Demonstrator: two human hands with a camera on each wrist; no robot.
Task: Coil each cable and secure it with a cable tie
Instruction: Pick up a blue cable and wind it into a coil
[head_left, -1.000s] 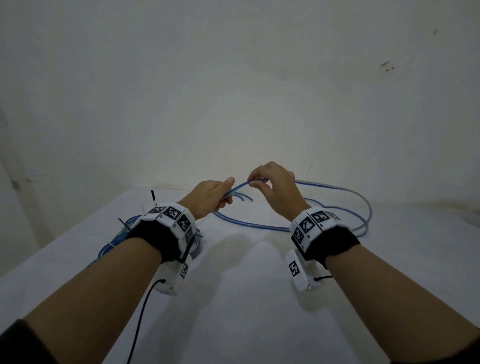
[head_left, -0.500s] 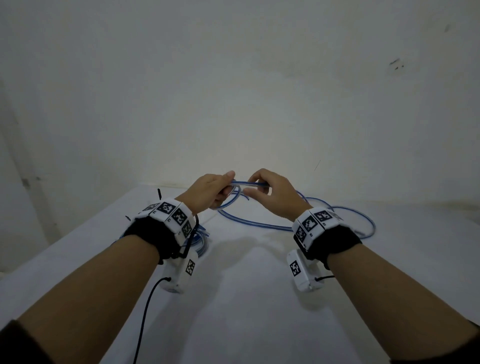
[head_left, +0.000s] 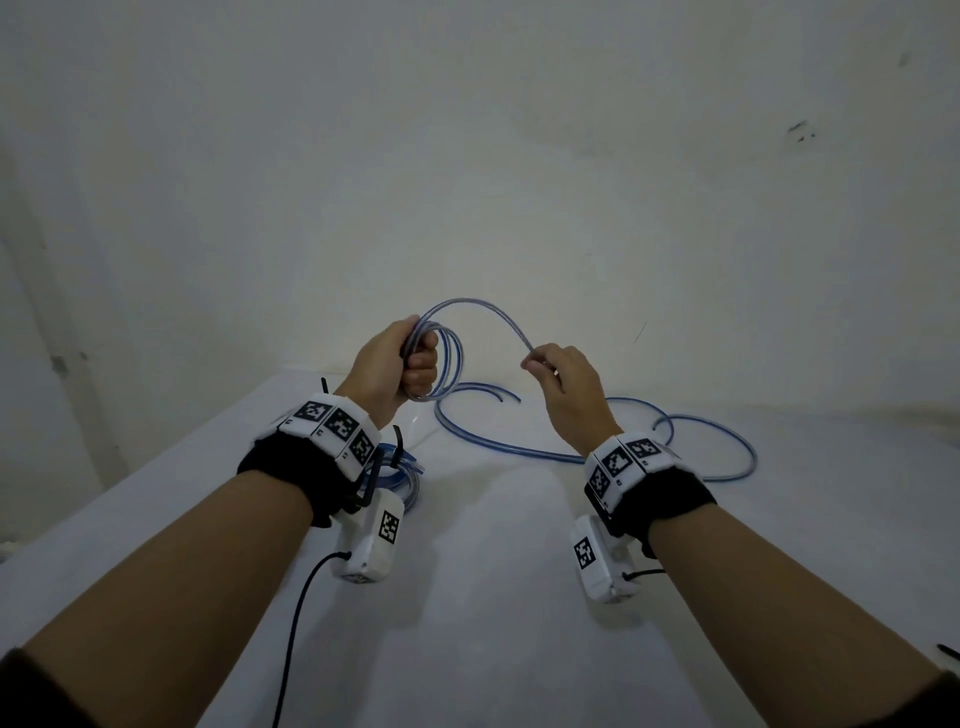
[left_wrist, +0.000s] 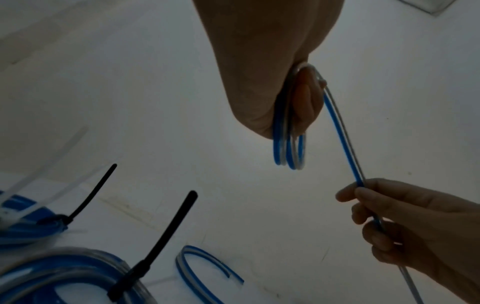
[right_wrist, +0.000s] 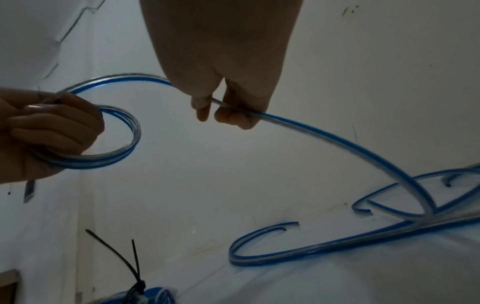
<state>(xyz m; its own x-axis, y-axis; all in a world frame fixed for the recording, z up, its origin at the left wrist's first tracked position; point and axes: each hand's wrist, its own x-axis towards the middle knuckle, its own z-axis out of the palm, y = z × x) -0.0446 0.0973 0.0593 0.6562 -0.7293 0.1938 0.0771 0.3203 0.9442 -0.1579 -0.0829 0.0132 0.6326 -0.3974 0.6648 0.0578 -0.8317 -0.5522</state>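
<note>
The left hand (head_left: 400, 364) is raised above the white table (head_left: 493, 597), its fingers curled tight around a small coil of blue-and-clear cable (head_left: 447, 358); in the left wrist view the loops (left_wrist: 288, 152) hang out below the fist, two or three turns lying side by side. From the top of that fist the cable arches up and over to the right hand (head_left: 566, 389), which pinches it between the thumb and the curled fingers (right_wrist: 233, 117), the two hands held apart at about the same height. Past the right hand the cable drops in a long curve to the table, where the loose remainder (head_left: 701, 447) lies in wide open bends behind the right wrist, crossing over itself; a cut end (right_wrist: 296, 223) curls free near the middle of the table. At the left, below and behind the left wrist, lie coiled blue cables (left_wrist: 64, 273) already bound with black cable ties (left_wrist: 166, 230), whose tails stick up; a clear or white tie (left_wrist: 44, 164) shows blurred beside them. Both wrists wear black bands with white marker blocks and a small white camera unit (head_left: 369, 540) beneath, and a thin black lead (head_left: 296, 623) runs from the left one.
</note>
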